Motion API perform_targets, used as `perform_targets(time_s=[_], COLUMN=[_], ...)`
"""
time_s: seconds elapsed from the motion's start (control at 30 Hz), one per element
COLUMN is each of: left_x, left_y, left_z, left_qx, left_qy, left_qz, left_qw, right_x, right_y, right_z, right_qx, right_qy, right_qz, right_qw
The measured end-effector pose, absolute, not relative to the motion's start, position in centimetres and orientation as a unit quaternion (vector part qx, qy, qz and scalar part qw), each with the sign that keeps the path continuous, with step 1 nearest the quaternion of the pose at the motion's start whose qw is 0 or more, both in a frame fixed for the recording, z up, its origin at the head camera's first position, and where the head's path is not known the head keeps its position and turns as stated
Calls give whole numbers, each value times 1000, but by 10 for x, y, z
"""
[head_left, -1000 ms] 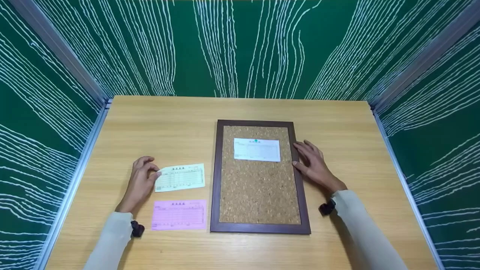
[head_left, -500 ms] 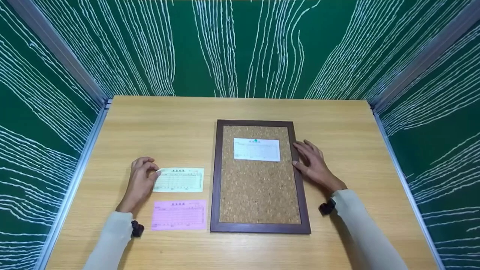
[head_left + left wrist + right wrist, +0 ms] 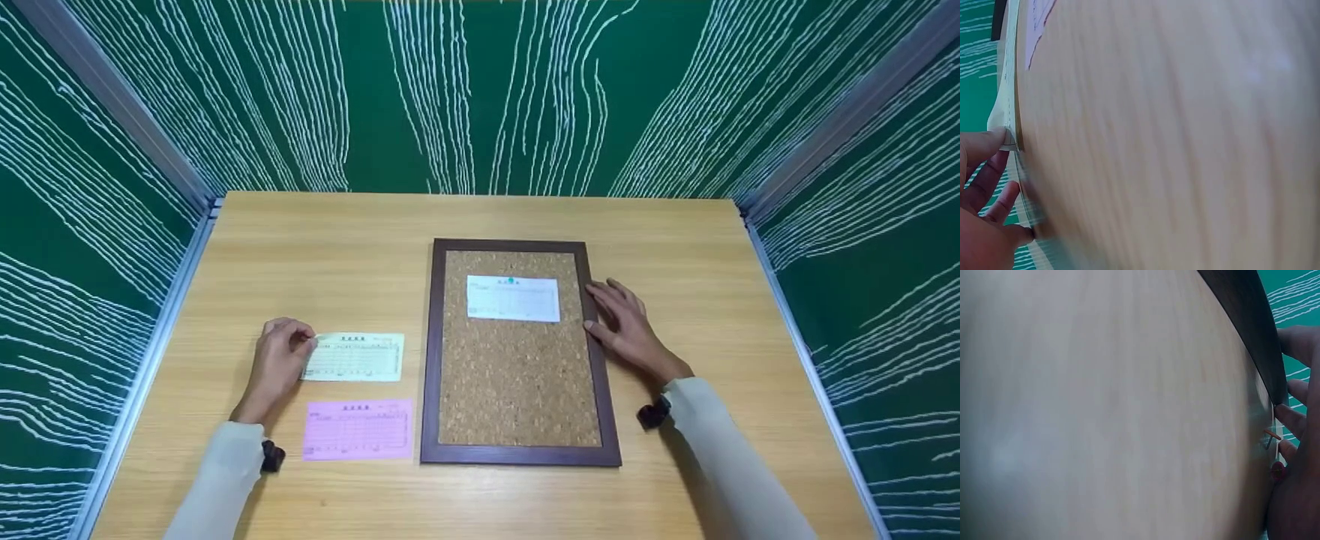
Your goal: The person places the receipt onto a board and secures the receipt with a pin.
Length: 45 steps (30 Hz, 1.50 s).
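My left hand (image 3: 279, 360) pinches the upper left corner of a pale green printed slip (image 3: 356, 357), thumb on one face and a finger behind it. In the left wrist view the pinched slip (image 3: 1009, 90) shows nearly edge-on, close over the wood. My right hand (image 3: 626, 322) rests against the right side of a cork board (image 3: 517, 382) with a dark brown frame, thumb and fingertips touching the frame. On the cork, a white printed slip (image 3: 514, 304) hangs from a green thumbtack (image 3: 511, 280) at its top edge.
A pink printed slip (image 3: 358, 430) lies just below the green one, left of the board. In the right wrist view, an orange-topped thumbtack (image 3: 1271, 434) and a red one (image 3: 1278, 469) lie under the right hand. Green walls stand around the wooden table (image 3: 337, 247).
The green slip has shifted slightly left with my left hand and its tilt has levelled out. My left fingers have drawn in closer to the thumb. The right hand and board stay put.
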State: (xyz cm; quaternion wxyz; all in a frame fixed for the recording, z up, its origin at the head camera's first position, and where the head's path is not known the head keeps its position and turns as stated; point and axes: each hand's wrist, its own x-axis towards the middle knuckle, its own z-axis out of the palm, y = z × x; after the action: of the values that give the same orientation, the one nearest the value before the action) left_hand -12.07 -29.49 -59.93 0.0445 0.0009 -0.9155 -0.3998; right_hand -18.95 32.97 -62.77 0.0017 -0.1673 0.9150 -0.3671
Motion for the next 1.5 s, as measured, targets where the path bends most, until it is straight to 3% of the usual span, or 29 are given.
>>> perform_targets(time_s=[0.87, 1.5], left_x=[-121, -125], left_y=[-294, -286], left_z=[-579, -556], left_qx=[22, 7], left_qy=[-910, -896], left_qz=[-413, -440], left_qw=[22, 59], right_x=[-189, -188], right_y=[329, 330], right_z=[-626, -627], right_qx=[-169, -167], right_qy=[913, 913], right_qz=[-372, -372], right_qw=[0, 6])
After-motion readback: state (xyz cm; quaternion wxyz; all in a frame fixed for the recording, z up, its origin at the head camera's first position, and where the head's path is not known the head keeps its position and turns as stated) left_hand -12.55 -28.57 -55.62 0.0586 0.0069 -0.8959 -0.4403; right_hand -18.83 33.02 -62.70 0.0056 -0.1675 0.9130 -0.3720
